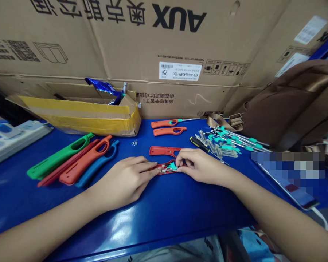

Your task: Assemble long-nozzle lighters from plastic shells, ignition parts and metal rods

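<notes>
Faces printed cardboard (120,54) across a blue table (164,218). Sets left hand (128,178), with fingers straight and together, opposite right hand (198,163), curled with thumb and forefinger bunched. Has between them, on the table, an uncovered red half-shell (168,173); can't tell whether gripping its left end or merely pressing there. Pinches, near its right end, a teal piece (171,166) set inside.

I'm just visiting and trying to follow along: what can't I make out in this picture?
All in the head view:
Both ends of the red shell being held: covered by the left hand and right hand.
Much of what is inside the yellow-taped box: hidden by its front wall.
Part of the phone: under a pixelated patch.
The far right of the brown bag: cut off by the picture's edge.
</notes>
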Motion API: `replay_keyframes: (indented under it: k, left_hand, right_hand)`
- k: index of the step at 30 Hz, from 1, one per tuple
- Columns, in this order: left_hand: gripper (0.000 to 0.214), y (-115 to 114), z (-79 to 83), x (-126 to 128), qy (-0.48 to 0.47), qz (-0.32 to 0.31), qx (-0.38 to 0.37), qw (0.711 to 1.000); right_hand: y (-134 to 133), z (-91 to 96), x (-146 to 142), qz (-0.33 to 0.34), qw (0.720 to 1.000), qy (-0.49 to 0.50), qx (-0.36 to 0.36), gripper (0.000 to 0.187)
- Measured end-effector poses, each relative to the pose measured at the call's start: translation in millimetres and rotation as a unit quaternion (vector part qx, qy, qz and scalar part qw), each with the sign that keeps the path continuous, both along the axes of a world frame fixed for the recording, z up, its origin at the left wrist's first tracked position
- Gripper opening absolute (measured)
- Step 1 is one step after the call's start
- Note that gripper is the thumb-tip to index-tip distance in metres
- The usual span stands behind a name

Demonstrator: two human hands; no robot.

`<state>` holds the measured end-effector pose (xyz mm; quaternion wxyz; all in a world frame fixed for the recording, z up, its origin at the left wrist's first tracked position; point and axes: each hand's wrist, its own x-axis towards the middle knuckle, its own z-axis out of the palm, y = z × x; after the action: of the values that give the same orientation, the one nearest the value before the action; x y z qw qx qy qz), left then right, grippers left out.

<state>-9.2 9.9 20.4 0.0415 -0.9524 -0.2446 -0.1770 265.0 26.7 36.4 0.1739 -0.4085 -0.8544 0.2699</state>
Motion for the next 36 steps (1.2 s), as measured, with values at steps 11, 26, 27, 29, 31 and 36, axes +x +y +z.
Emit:
replay_keyframes:
  k: [11,26,27,29,31,36]
  left_hand:
    - [0.034,-4.1,5.8,1.9,0.005,0.022,-0.025,0.999]
    - [0.038,-4.7,-3.5,4.0,0.015,0.022,-0.031,0.999]
    - [0.040,-4.7,-3.7,3.9,0.018,0.021,-0.034,0.999]
    - [0.042,-4.6,-3.4,3.8,0.022,0.019,-0.040,0.999]
    - [0.041,-4.4,-2.7,4.0,0.021,0.018,-0.041,0.999]
    - [0.041,-3.3,-2.8,4.0,0.019,0.013,-0.041,0.999]
  right_hand:
    - [-3.4,-1.2,-3.4,0.000,1.000,0.010,0.007,0.008]
    - [-2.9,-2.6,-5.5,0.010,1.000,0.026,0.012,0.009]
    - [-2.6,-2.3,-4.8,0.007,1.000,0.025,0.007,0.008]
    - [-1.7,-1.5,-3.1,0.002,1.000,0.026,-0.004,0.010]
    - [-0.6,-0.8,-1.1,-0.004,1.000,0.024,-0.013,0.012]
    - [1.3,0.4,2.1,-0.004,0.999,0.018,-0.029,0.011]
